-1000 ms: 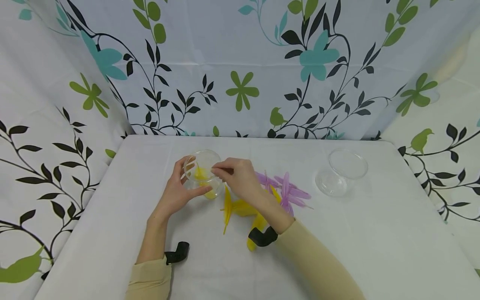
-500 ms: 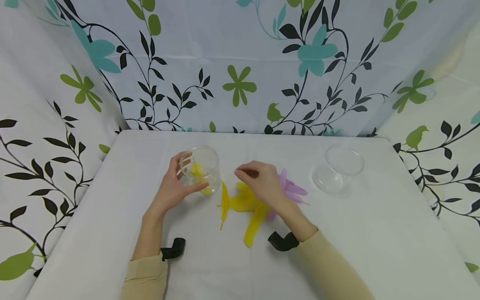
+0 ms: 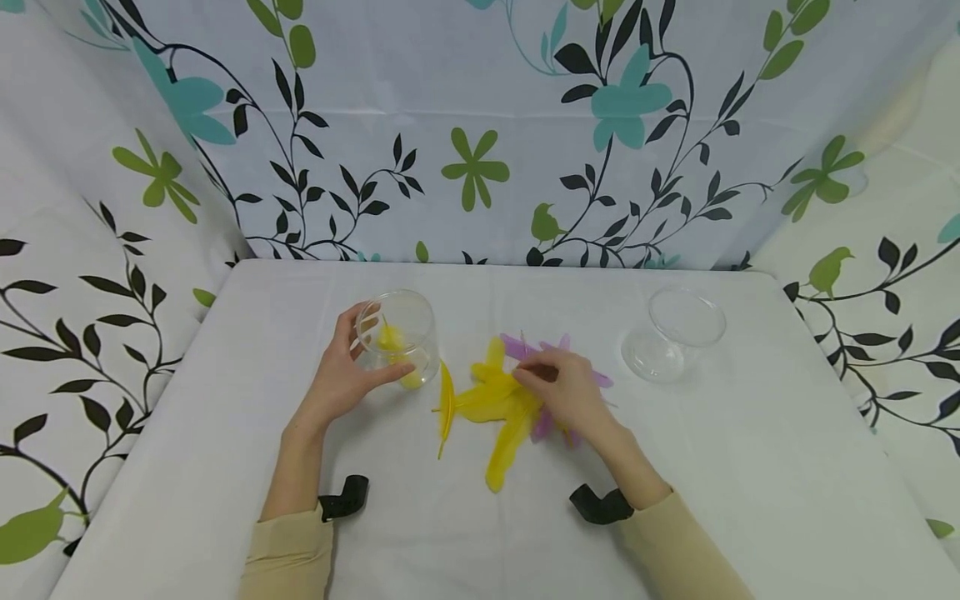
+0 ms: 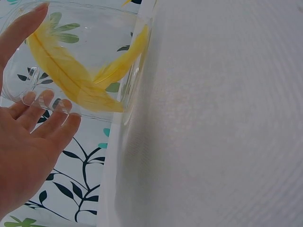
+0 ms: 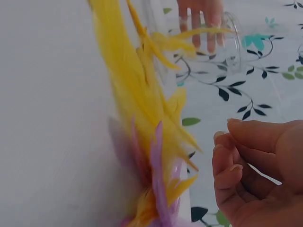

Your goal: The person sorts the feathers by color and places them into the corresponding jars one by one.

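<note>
Fingers (image 3: 352, 329) of the left hand (image 3: 341, 379) curled round the clear round plastic jar (image 3: 397, 337), thumb on the near side and the other fingers behind its wall, gripping it where it stood on the white cloth-covered counter (image 3: 225, 433). Two yellow feathers (image 4: 71, 71) lay inside that jar. Fingers (image 3: 534, 367) of the right hand (image 3: 566, 392) were drawn together over the loose heap of yellow feathers (image 3: 495, 404) and lilac feathers (image 3: 592, 379), which lay just right of the jar and under that hand; whether they pinched a feather could not be told from above.

From the left wrist, the fingertips (image 4: 47, 101) showed pressed flat against the jar's wall, with the feathers inside crossing in a V, something the head view left unclear. From the right wrist, the right hand (image 5: 251, 170) showed its fingers (image 5: 227, 163) curled toward the thumb with nothing plainly between them, the heap a blurred streak just to their left, and the jar (image 5: 208, 47) beyond it with the left fingers (image 5: 199, 14) seen through the plastic.

Well to the right of the right hand stood a second clear plastic jar (image 3: 678, 329), apart from the heap. Black wrist straps (image 3: 600, 504) sat at the cuffs of the beige sleeves (image 3: 288, 554). A white curtain printed with leaves and flowers (image 3: 480, 125) closed off the space behind and to both sides.
</note>
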The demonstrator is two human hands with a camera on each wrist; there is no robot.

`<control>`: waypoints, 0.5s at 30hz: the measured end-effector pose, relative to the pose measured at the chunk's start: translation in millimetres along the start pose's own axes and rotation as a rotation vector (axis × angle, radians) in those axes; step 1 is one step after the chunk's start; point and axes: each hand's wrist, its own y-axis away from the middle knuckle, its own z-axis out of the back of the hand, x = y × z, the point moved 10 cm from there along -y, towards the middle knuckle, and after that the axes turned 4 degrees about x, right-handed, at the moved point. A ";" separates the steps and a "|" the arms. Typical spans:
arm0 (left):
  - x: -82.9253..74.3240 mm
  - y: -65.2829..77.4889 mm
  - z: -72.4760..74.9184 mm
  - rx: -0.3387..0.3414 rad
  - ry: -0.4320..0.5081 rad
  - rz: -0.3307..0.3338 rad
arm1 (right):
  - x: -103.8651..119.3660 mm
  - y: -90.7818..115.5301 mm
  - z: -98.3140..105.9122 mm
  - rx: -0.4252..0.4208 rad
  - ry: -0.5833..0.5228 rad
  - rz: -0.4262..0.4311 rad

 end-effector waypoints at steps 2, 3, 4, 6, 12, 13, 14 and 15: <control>0.4 -0.1 0.1 0.002 -0.001 0.006 | -8.0 3.2 3.6 -0.002 0.027 -0.016; 0.7 -0.3 0.0 0.002 -0.001 0.008 | -11.8 4.8 5.0 -0.001 0.035 -0.023; 1.0 -0.4 -0.1 0.003 -0.001 0.011 | -15.3 6.4 6.3 -0.001 0.040 -0.032; 1.4 -0.5 -0.2 0.004 0.001 0.013 | -21.5 9.3 8.5 -0.005 0.043 -0.039; 0.4 0.9 -0.5 0.009 0.011 0.017 | -33.9 13.1 11.3 -0.009 0.056 -0.053; 0.3 1.1 -0.4 0.009 0.012 0.019 | -35.5 13.2 11.1 -0.006 0.058 -0.059; 0.3 1.2 -0.5 0.010 0.011 0.021 | -37.1 13.3 10.4 0.000 0.061 -0.063; 0.1 1.2 -0.6 0.011 0.010 0.022 | -38.3 13.5 10.1 0.004 0.063 -0.072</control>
